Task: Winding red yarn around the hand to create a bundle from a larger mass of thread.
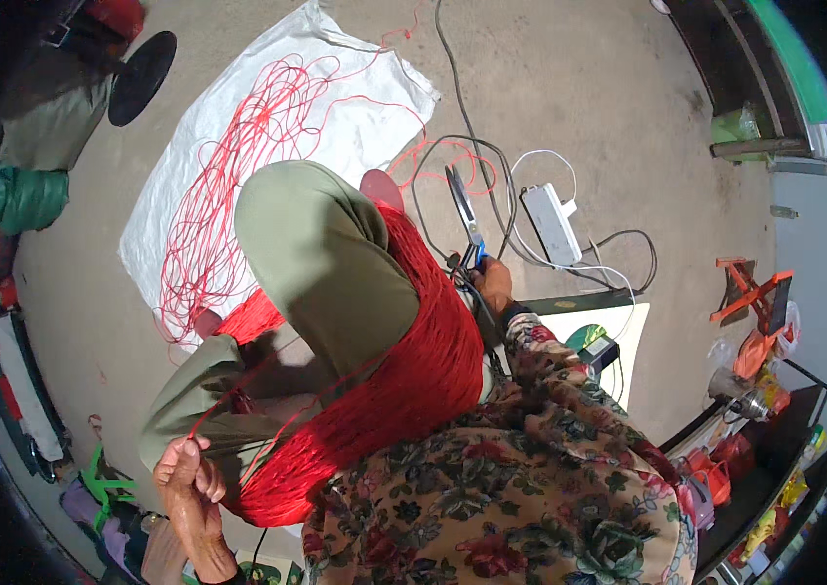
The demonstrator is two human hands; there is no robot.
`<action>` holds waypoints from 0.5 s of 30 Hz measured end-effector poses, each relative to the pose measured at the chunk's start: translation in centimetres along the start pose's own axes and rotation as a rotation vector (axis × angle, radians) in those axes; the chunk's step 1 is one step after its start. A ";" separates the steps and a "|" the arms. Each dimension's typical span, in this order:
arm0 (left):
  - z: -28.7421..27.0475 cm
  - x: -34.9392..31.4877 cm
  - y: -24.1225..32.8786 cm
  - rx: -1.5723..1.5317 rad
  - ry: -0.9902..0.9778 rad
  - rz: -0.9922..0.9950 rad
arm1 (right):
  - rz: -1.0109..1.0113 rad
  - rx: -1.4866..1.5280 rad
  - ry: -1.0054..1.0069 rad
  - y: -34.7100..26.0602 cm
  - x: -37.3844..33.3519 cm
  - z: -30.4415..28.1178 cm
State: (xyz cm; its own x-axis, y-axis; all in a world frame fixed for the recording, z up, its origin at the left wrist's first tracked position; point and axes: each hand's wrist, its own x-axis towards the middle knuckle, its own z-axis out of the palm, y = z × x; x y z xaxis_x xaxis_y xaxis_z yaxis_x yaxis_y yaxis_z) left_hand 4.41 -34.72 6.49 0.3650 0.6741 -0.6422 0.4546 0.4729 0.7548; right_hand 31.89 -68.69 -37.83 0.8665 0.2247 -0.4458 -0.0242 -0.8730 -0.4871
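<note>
A thick bundle of red cord (413, 375) is looped around my raised right knee and lies across my lap. At the lower left, my left hand (189, 487) is closed, pinching a strand of the red cord between thumb and fingers. My right hand (493, 283) is closed around the blue handles of a pair of scissors (464, 207), beyond the right side of the bundle. The scissor blades point away from me and look slightly apart. More red cord lies in loose loops (238, 161) on a white woven sheet (355, 136) on the floor.
A white power strip (552, 224) with dark and white cables lies right of the scissors. Nearer are a pale board (628, 336) and a black adapter (601, 352). An orange folding stool (751, 292) and a cluttered rack stand at the right. A black round-based stand (143, 78) is far left.
</note>
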 end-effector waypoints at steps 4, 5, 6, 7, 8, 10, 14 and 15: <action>0.2 0.4 -0.5 0.030 -0.012 -0.039 | -0.042 -0.087 0.034 -0.3 0.1 0.4; 0.2 0.2 -0.4 0.030 0.002 -0.033 | -0.079 -0.102 0.057 -0.6 0.2 0.6; 0.3 0.1 -0.2 0.031 0.020 -0.028 | -0.117 -0.116 0.079 -1.0 0.3 0.9; 0.3 -0.1 0.0 0.031 0.039 -0.022 | -0.048 -0.150 -0.002 -1.2 0.4 0.8; 0.3 -0.2 0.0 0.029 0.056 -0.016 | -0.062 -0.145 -0.010 -1.4 0.4 1.0; 0.5 0.7 -0.3 0.021 0.047 -0.007 | -0.017 -0.208 0.006 0.2 0.7 0.6; 0.0 0.4 -0.4 0.012 0.039 -0.013 | 0.001 -0.174 -0.046 -1.0 0.5 -0.2; -0.4 0.2 -0.6 0.011 0.039 -0.012 | 0.047 -0.168 -0.103 -2.5 0.5 -1.3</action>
State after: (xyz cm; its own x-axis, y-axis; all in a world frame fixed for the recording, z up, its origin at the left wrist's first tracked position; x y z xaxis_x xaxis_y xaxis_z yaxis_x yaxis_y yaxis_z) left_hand 3.88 -34.67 5.95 0.3277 0.6903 -0.6451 0.4676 0.4747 0.7456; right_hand 33.03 -66.94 -35.88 0.8105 0.2171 -0.5440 0.0272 -0.9417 -0.3354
